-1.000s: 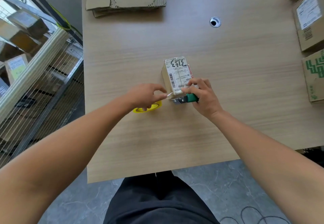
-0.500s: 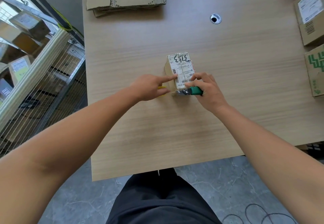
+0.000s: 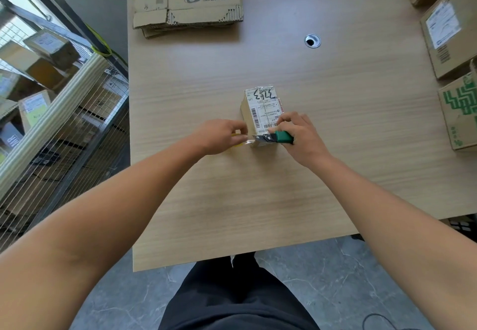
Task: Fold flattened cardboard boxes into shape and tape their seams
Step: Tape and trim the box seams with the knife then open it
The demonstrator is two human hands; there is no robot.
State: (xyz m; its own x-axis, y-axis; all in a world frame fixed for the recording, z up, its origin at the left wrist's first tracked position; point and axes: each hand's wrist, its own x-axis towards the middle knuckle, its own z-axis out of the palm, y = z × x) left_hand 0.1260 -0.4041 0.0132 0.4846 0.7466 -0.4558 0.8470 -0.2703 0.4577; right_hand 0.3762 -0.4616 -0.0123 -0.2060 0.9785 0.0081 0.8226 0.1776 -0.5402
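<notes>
A small cardboard box (image 3: 260,107) with a white shipping label on top stands in the middle of the wooden table (image 3: 335,175). My right hand (image 3: 299,136) grips a green-handled utility knife (image 3: 277,137), whose blade lies at the box's near edge. My left hand (image 3: 219,136) pinches a strip of clear tape (image 3: 249,142) stretched from that edge, just left of the box. A yellow tape roll (image 3: 237,144) shows only as a sliver under my left hand.
Flattened cardboard boxes (image 3: 188,2) are stacked at the table's far left. Assembled boxes (image 3: 451,38) crowd the right edge, one with green print (image 3: 462,113). A cable hole (image 3: 312,40) sits in the tabletop. A wire cage of parcels (image 3: 51,102) stands to the left.
My left hand pressed a finger on the box's near left corner, then drew back left and now pinches the tape. The knife stays at the near edge. The yellow roll is now mostly hidden.
</notes>
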